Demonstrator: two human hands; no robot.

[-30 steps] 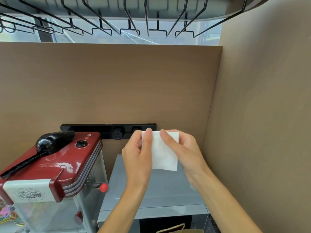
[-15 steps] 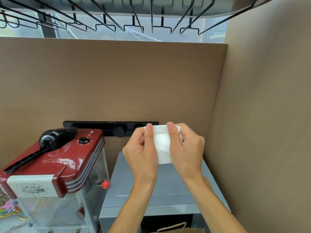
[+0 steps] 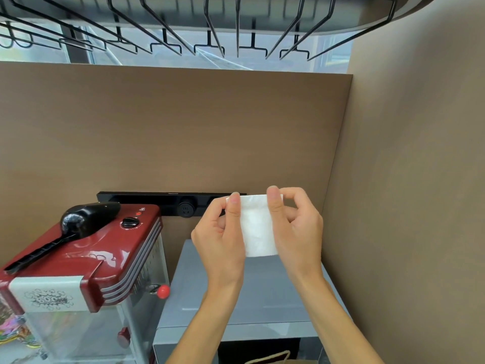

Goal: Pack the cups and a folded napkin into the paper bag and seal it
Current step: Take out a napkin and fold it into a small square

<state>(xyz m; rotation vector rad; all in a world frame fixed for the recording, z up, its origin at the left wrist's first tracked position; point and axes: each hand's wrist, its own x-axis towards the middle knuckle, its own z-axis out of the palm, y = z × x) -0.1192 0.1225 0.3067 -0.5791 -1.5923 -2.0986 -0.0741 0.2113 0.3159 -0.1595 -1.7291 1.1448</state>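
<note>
Napkin (image 3: pixel 258 227) pinched between both hands, held up in the air above the grey appliance (image 3: pixel 262 292), w/ nothing under it for support. Left hand (image 3: pixel 223 240) grips its left edge — thumb on the near face, fingers curled behind. Right hand (image 3: pixel 296 227) does the same on the right edge, thumb tip at the top corner. Both grips narrow, closed on the tissue; sheet hangs as a small upright rectangle between them, top edge slightly rumpled, bottom edge straight.

Handling, as a guess: v. light, soft, limp, no stiffness of its own. It'll flop or unfold if let go on one side, and tear if pulled apart hard. Best held at the edges or corners w/ light pinches, pressing along the crease to set a fold — no tugging.

Further out: red machine (image 3: pixel 86 253) w/ black handle (image 3: pixel 78 224) sits to the left, near the left forearm but apart from it. Black socket strip (image 3: pixel 162 203) runs along the brown back panel (image 3: pixel 170 127), just behind the hands. Wire rack (image 3: pixel 210 27) hangs overhead, far side.

Paper bag (image 3: pixel 273 359) — only a handle and a sliver of rim at the near bottom edge, below the wrists. Cups not in view. Judging by that, the napkin isn't packed yet and sealing isn't done.
</note>
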